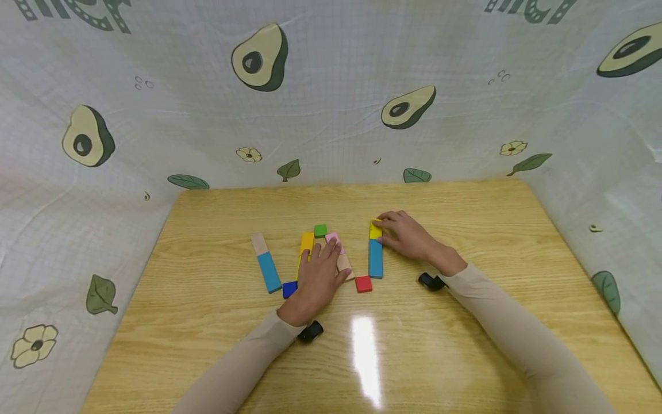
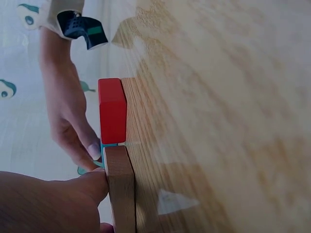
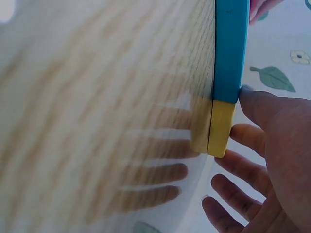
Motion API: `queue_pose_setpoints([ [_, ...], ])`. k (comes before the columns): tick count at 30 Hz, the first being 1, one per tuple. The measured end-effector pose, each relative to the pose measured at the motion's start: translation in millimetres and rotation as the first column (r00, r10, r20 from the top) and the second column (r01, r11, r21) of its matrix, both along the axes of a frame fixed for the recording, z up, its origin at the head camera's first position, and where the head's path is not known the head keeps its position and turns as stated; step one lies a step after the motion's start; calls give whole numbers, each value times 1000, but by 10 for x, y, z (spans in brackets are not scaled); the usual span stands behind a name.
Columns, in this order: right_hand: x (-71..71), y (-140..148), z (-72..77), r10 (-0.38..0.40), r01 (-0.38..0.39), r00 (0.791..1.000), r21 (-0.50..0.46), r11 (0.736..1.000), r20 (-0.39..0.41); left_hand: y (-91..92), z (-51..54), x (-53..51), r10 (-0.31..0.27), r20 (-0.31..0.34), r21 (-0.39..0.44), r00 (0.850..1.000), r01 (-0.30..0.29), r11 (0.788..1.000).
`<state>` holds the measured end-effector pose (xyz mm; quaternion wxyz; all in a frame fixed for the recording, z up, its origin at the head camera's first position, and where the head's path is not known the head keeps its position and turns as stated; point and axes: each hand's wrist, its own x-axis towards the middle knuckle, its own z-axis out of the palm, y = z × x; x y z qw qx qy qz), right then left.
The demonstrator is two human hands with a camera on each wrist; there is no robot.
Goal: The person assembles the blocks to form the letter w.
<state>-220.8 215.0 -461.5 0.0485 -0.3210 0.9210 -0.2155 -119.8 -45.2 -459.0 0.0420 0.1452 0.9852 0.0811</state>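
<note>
Flat coloured blocks lie in a zigzag on the wooden table. My left hand (image 1: 319,276) rests over the middle ones, its fingers spread across the pink block (image 1: 333,238) and yellow blocks (image 1: 307,241). Its thumb touches the plain wood block (image 2: 120,179), beside the red block (image 2: 112,111). On the right, my right hand (image 1: 408,234) has fingertips touching the small yellow block (image 3: 221,128). The thumb tip lies at its joint with the long blue block (image 3: 230,53); the other fingers are loosely bent. Part of the middle blocks is hidden beneath my left hand.
Left of my left hand lie another blue block (image 1: 269,272), a pale wood block (image 1: 260,244) and a dark blue cube (image 1: 289,289). A green cube (image 1: 320,230) tops the middle. A patterned white cloth (image 1: 331,132) hangs behind the table (image 1: 439,345).
</note>
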Motion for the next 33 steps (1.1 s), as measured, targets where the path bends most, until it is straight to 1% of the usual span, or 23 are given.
queue_pose_setpoints([
  [5,9,-10,-4,-2,2,1000,4,1000,-3,-2,-1,0,3,0,5,1000,-3,1000],
  [12,12,-21,4,-5,5,1000,0,1000,-2,-22,15,1,-13,-1,27,1000,13,1000],
  [16,14,-35,-9,-15,15,1000,2,1000,0,-38,15,-7,-23,-4,54,1000,23,998],
  [18,22,-40,-12,-24,24,1000,-4,1000,1,-44,11,-13,-24,-15,68,1000,25,997],
  [22,61,-37,-2,-40,40,999,-27,999,1,-52,26,-11,-22,-26,100,999,25,995],
  [25,99,-17,19,-55,55,998,-35,998,-5,-68,36,-5,-22,-17,127,1000,24,992],
  [30,171,82,71,-86,85,996,-40,996,-15,-178,70,-13,-7,-13,153,1000,9,988],
  [33,210,165,109,-100,99,995,-44,994,-28,-296,121,-36,21,-21,160,1000,-17,987],
])
